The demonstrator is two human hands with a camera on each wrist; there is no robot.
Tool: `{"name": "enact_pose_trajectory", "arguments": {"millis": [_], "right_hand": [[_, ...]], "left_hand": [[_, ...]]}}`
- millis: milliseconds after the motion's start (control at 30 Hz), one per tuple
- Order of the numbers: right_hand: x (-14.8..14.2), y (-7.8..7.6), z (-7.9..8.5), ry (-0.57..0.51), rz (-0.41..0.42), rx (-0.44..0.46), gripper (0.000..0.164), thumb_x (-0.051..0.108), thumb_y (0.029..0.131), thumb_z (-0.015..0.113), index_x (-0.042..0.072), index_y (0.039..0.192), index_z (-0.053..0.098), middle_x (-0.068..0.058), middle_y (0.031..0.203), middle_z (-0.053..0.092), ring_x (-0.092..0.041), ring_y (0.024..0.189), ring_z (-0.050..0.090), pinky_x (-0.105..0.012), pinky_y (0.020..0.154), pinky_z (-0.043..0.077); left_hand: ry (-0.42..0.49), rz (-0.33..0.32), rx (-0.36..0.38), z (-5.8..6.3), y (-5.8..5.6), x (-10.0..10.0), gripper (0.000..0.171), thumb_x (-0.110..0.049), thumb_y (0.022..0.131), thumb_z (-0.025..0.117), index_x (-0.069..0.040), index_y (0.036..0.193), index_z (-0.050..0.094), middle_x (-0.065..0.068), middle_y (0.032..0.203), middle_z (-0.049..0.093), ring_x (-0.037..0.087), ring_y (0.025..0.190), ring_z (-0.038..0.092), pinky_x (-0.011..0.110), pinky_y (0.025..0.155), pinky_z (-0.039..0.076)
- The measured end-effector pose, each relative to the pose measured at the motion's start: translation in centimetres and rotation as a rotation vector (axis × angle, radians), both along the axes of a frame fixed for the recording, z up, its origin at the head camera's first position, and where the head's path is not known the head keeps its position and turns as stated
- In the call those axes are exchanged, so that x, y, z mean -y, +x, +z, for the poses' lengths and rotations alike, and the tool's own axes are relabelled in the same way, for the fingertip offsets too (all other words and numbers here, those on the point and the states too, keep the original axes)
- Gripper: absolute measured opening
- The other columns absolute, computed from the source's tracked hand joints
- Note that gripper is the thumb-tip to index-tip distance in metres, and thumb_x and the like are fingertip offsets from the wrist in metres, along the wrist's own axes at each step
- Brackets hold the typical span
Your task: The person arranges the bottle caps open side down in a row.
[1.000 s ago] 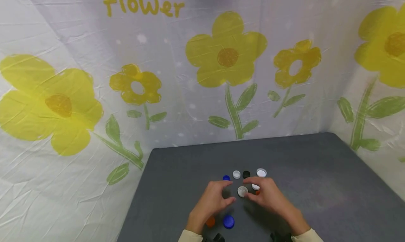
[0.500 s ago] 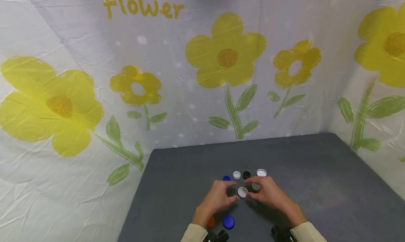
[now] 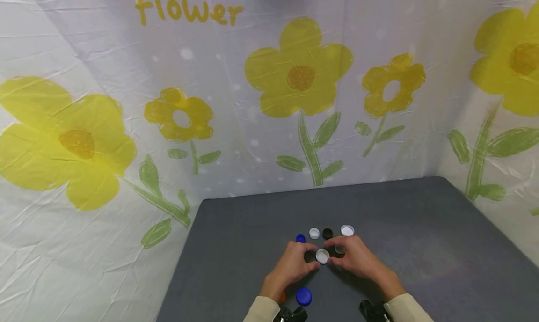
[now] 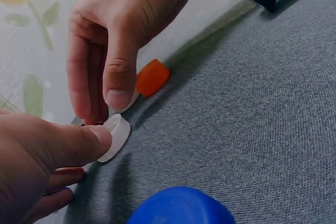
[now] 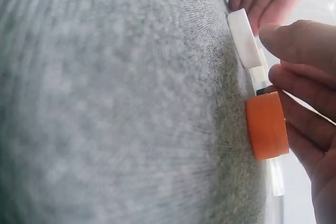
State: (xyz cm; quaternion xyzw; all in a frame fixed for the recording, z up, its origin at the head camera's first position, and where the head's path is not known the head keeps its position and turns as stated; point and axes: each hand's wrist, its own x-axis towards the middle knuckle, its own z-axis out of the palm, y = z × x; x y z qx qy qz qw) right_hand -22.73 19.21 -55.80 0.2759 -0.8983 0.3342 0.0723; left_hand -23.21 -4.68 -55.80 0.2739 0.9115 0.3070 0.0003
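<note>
In the head view, a white bottle cap (image 3: 322,256) lies open side up on the dark table between both hands. My left hand (image 3: 290,266) is at its left side, thumb and index finger spread, fingertips right at the rim. From the right, my right hand (image 3: 358,259) frames the same cap, thumb tip beside it and index finger beyond. The left wrist view shows my left thumb (image 4: 86,142) overlapping the white cap. An orange cap (image 5: 266,126) stands beneath my right fingers in the right wrist view; a grey-looking cap (image 3: 339,249) is partly hidden behind that hand.
Beyond the hands lie a small blue cap (image 3: 301,238), a white cap (image 3: 314,233), a black cap (image 3: 327,233) and another white cap (image 3: 347,230). Nearer me are a larger blue cap (image 3: 303,296) and an orange cap (image 3: 283,297), mostly hidden by my left wrist.
My left hand has moved right, up to the white cap's left side, and its sleeve now covers more of the near orange cap. My right hand has barely moved.
</note>
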Motion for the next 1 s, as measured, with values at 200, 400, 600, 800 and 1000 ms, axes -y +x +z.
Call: {"name": "enact_pose_trajectory", "arguments": {"millis": [200,400,600,800,1000], "right_hand": [[0.0,-0.2,-0.4,0.012,0.004,0.026,0.03,0.015,0.086,0.093,0.014,0.114,0.084,0.001,0.11,0.084,-0.02,0.101,0.078,-0.038,0.084,0.064],[0.3,-0.1,-0.6,0.007,0.001,0.005,0.027,0.013,0.084,0.094,0.016,0.109,0.085,0.003,0.106,0.084,-0.019,0.1,0.078,-0.037,0.085,0.063],[0.5,-0.1,-0.6,0.004,-0.016,-0.021,0.025,0.012,0.082,0.095,0.016,0.105,0.085,0.003,0.104,0.084,-0.015,0.1,0.076,-0.036,0.084,0.063],[0.7,0.0,-0.5,-0.003,-0.025,-0.023,0.024,0.011,0.083,0.094,0.016,0.105,0.086,0.003,0.103,0.083,-0.015,0.096,0.076,-0.038,0.083,0.063],[0.7,0.5,0.2,-0.029,-0.027,-0.053,0.023,0.01,0.084,0.094,0.016,0.105,0.085,0.004,0.101,0.082,-0.02,0.094,0.076,-0.038,0.083,0.063]], "left_hand": [[-0.01,0.025,-0.038,-0.2,0.1,-0.4,0.031,-0.019,0.087,0.094,-0.015,0.116,0.085,-0.002,0.111,0.084,0.009,0.107,0.074,0.028,0.097,0.06],[-0.017,0.062,-0.072,-0.2,0.4,-0.8,0.029,-0.016,0.085,0.095,-0.014,0.113,0.087,0.0,0.106,0.085,0.013,0.101,0.077,0.027,0.092,0.061],[-0.024,0.1,-0.078,-0.2,0.6,-1.1,0.025,-0.014,0.086,0.094,-0.015,0.111,0.087,-0.001,0.105,0.085,0.012,0.1,0.077,0.028,0.09,0.062],[-0.012,0.099,-0.097,-0.2,0.6,-1.1,0.024,-0.013,0.087,0.093,-0.015,0.11,0.088,0.0,0.104,0.085,0.011,0.097,0.076,0.027,0.087,0.061],[0.021,0.083,-0.119,-0.1,0.6,-0.9,0.022,-0.014,0.089,0.091,-0.015,0.11,0.088,-0.002,0.104,0.085,0.01,0.094,0.076,0.022,0.082,0.059]]}}
